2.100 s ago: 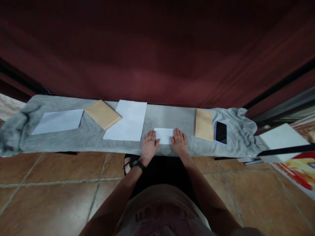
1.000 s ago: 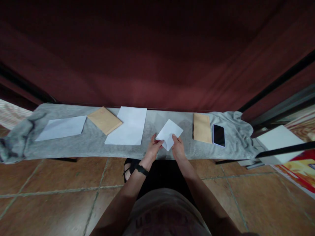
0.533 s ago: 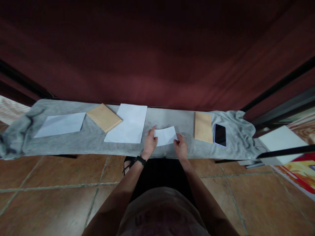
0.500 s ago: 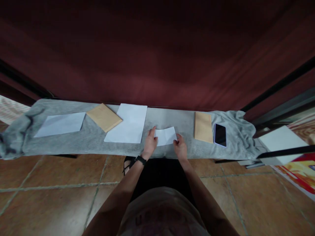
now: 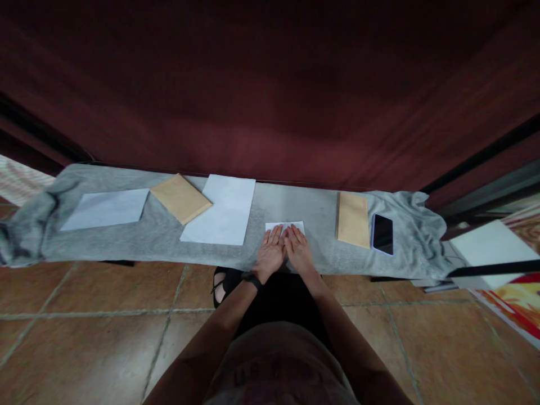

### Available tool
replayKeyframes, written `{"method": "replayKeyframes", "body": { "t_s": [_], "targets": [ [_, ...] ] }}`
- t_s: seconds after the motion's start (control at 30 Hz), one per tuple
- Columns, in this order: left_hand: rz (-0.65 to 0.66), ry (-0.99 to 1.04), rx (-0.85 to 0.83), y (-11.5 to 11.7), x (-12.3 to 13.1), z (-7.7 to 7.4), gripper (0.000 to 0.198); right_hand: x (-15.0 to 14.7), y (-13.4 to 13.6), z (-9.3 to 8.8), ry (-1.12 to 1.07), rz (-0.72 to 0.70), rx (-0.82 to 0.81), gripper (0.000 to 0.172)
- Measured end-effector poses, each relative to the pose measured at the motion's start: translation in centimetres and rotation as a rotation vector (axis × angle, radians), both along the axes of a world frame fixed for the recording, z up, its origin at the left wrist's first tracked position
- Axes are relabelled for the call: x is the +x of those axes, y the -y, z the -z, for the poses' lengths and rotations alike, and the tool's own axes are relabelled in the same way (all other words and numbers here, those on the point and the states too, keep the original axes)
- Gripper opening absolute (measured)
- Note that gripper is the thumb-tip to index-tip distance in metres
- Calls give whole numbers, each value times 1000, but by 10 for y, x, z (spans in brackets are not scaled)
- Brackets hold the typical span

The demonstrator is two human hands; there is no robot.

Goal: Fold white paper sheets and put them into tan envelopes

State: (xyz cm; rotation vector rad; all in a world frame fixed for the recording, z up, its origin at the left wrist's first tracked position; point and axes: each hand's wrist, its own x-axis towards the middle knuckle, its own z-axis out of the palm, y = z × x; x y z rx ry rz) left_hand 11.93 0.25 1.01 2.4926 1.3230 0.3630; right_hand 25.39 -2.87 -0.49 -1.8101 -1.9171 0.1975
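Note:
A small folded sheet of white paper (image 5: 297, 225) lies on the grey cloth in front of me, mostly covered by my hands. My left hand (image 5: 270, 254) rests flat on it with the fingers stretched forward. Close beside it, my right hand (image 5: 298, 248) also lies flat on the paper, fingers extended. The two hands meet or nearly meet at the fingertips. To their left is a large white sheet (image 5: 230, 211), partly under a brown envelope (image 5: 180, 198). Several stacked brown envelopes, it seems, form a pile (image 5: 353, 220) on the right.
The grey cloth (image 5: 312, 205) covers a long narrow bench against a dark red wall. Another white sheet (image 5: 107, 208) lies at the far left. A phone (image 5: 383, 234) sits right of the envelope pile. A white board (image 5: 493, 250) stands off the bench's right end.
My hands have come together from the paper's two sides and now lie flat on top of it. The paper appears lower and flatter. The view has shifted slightly.

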Motion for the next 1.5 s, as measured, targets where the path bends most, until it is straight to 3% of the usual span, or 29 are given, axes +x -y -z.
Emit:
{"method": "replayKeyframes", "body": {
  "t_s": [0.07,0.27,0.37,0.47,0.53,0.63,0.77,0.9,1.07,1.17,1.27,1.4,1.5],
  "targets": [
    [-6,-9,-5,3,-1,1,57,-7,-4,2,57,-37,-49,50],
    [-101,29,17,-5,-29,-7,52,-6,-4,8,166,67,-73,54],
    [-255,46,99,-32,-70,-21,43,-3,-3,12,191,84,-49,56],
    [-599,68,254,-69,-128,-36,47,-4,-3,15,197,89,-31,56],
    [-761,59,281,-91,-166,-43,48,-5,-3,15,193,87,-13,56],
    [-774,37,232,-109,-208,-46,37,-6,-2,15,185,87,8,56],
    [-723,-1,166,-112,-229,-41,17,-6,-2,17,192,104,35,54],
    [-739,-36,176,-109,-230,-40,14,-7,-2,18,213,108,47,54],
    [-680,-108,316,-91,-222,-54,18,-8,-2,17,230,119,29,54],
    [-544,-189,416,-63,-198,-63,20,-7,-2,15,212,119,22,53],
    [-341,-201,387,-24,-158,-64,23,-8,-2,8,143,108,44,48],
    [-158,-95,314,23,-102,-53,24,-27,-1,-8,-220,69,61,45],
    [-85,-12,272,46,-74,-42,23,-47,1,-18,-721,-3,-177,51]
  ]
}}
